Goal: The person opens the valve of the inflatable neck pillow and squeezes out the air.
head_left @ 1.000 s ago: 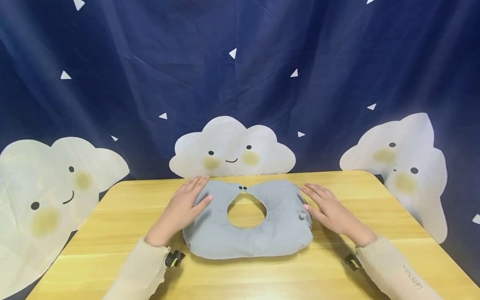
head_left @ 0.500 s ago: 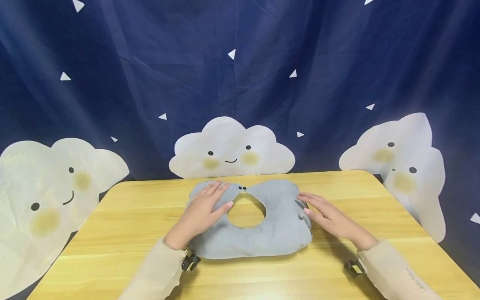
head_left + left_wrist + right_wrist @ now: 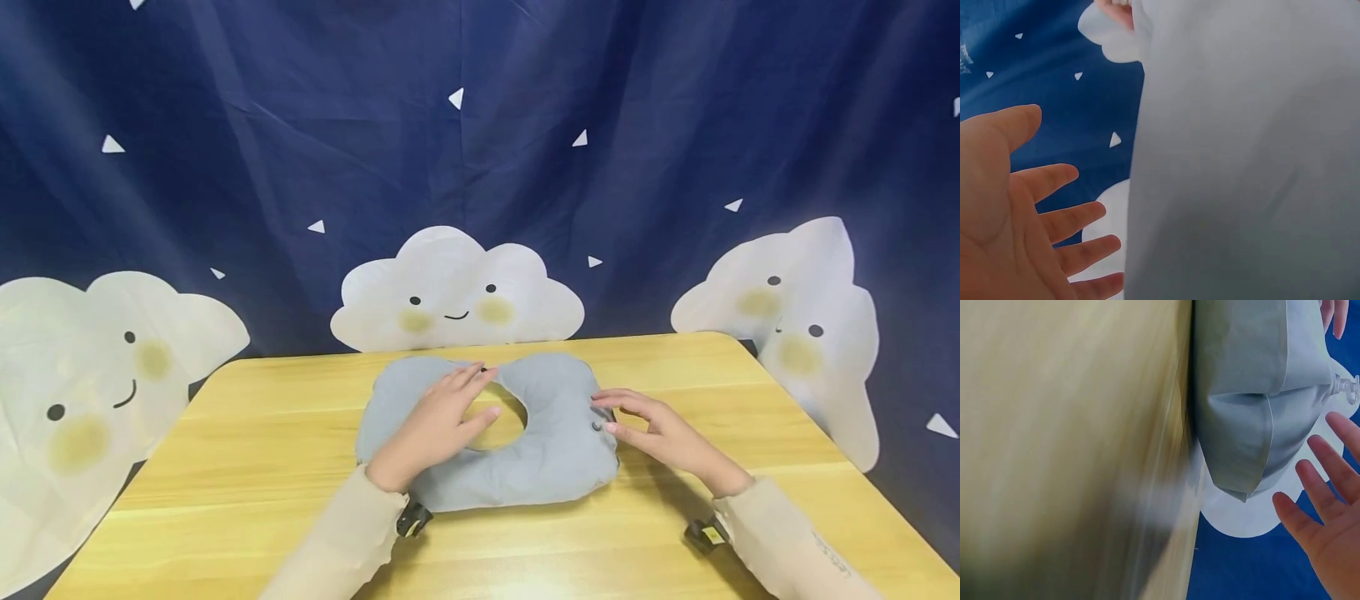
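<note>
grey cushion (image 3: pixel 551 454), just one, puffed up and lying flat on a single counter (image 3: pixel 225 467), toward its far edge at twelve o'clock. it has one round hole in its middle and one clear valve (image 3: pixel 1344 386) on its three o'clock side. two bare hands are at it. the left hand (image 3: pixel 435 421) comes in from eight o'clock over the cushion, thumb above the hole; its fingers are straight and spread and have hold of nothing. whether it touches the cloth i cannot tell. the right hand (image 3: pixel 671 433) is at three o'clock, just beside the valve, fingers loosely extended and apart, also gripping nothing. two pale sleeves (image 3: pixel 341 533) show, and two black devices (image 3: pixel 703 536), one at each wrist.

compared with a second ago, the left hand has moved from the cushion's nine o'clock side toward the centre, and only one dark dot (image 3: pixel 484 369) shows at the twelve o'clock rim where two did. the right hand has barely shifted; the cushion lies about where it was.

the counter is yellow, wood-grained, with rounded far corners. behind it hangs a dark blue curtain (image 3: pixel 360 150) bearing three white cloud shapes (image 3: pixel 450 258), at ten, twelve and two o'clock, and ten small white triangles (image 3: pixel 456 99).
</note>
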`<state>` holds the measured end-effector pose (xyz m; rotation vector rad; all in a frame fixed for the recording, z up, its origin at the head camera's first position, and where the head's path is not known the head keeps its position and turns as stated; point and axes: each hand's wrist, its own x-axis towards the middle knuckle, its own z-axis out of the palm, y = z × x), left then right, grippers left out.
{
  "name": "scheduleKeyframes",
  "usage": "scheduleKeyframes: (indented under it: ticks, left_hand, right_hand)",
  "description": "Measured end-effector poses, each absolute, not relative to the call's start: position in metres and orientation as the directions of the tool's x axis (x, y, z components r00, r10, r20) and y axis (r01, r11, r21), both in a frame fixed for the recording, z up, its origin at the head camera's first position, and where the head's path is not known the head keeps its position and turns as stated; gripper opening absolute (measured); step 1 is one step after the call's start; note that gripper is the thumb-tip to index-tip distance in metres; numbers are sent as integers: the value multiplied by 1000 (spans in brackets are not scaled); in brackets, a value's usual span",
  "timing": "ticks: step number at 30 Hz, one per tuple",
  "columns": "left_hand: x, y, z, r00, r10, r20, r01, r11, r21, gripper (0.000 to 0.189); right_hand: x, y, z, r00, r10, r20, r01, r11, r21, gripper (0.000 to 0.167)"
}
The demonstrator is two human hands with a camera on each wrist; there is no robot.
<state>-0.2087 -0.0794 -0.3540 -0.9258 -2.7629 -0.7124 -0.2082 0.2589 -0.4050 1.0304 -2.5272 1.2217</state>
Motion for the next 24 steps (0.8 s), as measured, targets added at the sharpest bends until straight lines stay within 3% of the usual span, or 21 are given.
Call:
scheduleKeyframes:
  ticks: [11, 24]
  left_hand:
    - [-211, -48, -361, -781, 583, 224, 620, 676, 398, 60]
    - [-213, -14, -375, -708, 664, 240, 694, 593, 409, 58]
  right_hand:
    - [-208, 253, -408, -780, -459, 425, -606, 387, -694, 29]
    - [-208, 255, -411, -781, -446, 437, -597, 327, -733, 27]
